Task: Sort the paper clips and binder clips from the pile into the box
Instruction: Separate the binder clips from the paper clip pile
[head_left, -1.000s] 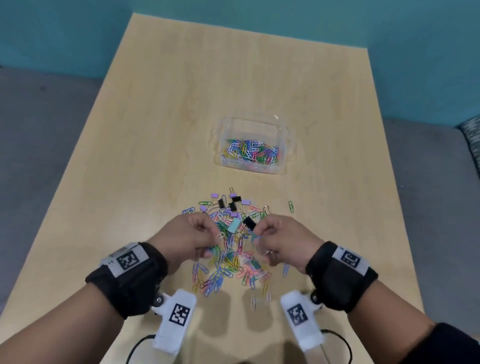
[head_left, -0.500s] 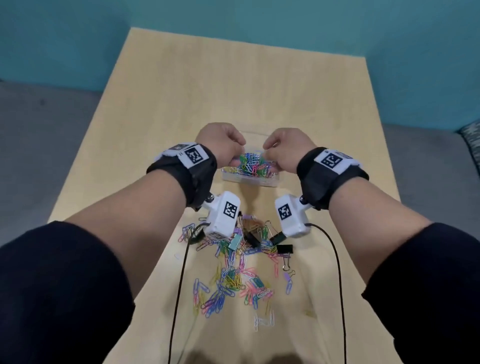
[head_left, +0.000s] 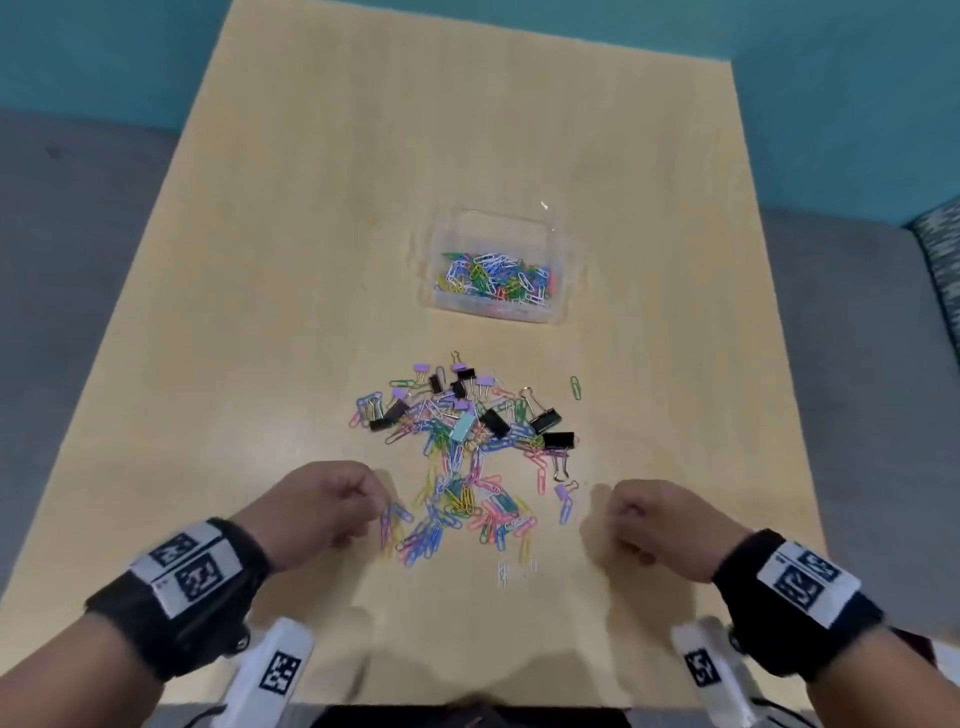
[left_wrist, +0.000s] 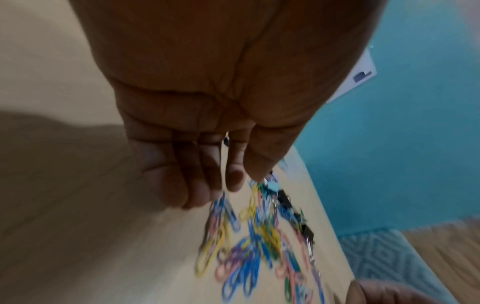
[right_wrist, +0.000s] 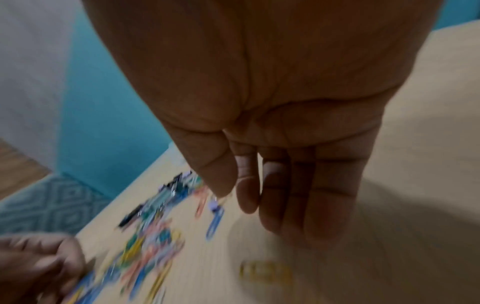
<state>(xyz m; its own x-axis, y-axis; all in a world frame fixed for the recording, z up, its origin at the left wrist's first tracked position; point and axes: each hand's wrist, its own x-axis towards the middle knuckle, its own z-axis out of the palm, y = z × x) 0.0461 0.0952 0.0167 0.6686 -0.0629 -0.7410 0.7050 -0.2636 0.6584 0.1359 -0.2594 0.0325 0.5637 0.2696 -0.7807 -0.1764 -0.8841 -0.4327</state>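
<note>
Head view: my left hand (head_left: 317, 512) hovers at the near left edge of the pile (head_left: 462, 457), fingers loosely curled, holding nothing I can see. My right hand (head_left: 660, 525) hovers at the pile's near right, curled the same way, apart from the clips. Half a second ago both hands were over the box (head_left: 498, 265); now they are back by the pile. One clear box sits beyond the pile on the table (head_left: 311, 260), with coloured paper clips (head_left: 493, 275) in its near part. Binder clips (head_left: 550, 431) lie at the pile's far side; I count about five black, about six purple and one pale blue. Loose paper clips are too many to count; one green clip (head_left: 575, 387) lies apart at the right.

Left wrist view: fingers (left_wrist: 168, 181) hang down, slightly bent, thumb near forefinger, nothing between them. Blurred.

Right wrist view: fingers (right_wrist: 306, 195) hang relaxed, empty, above the table. Blurred.
</note>
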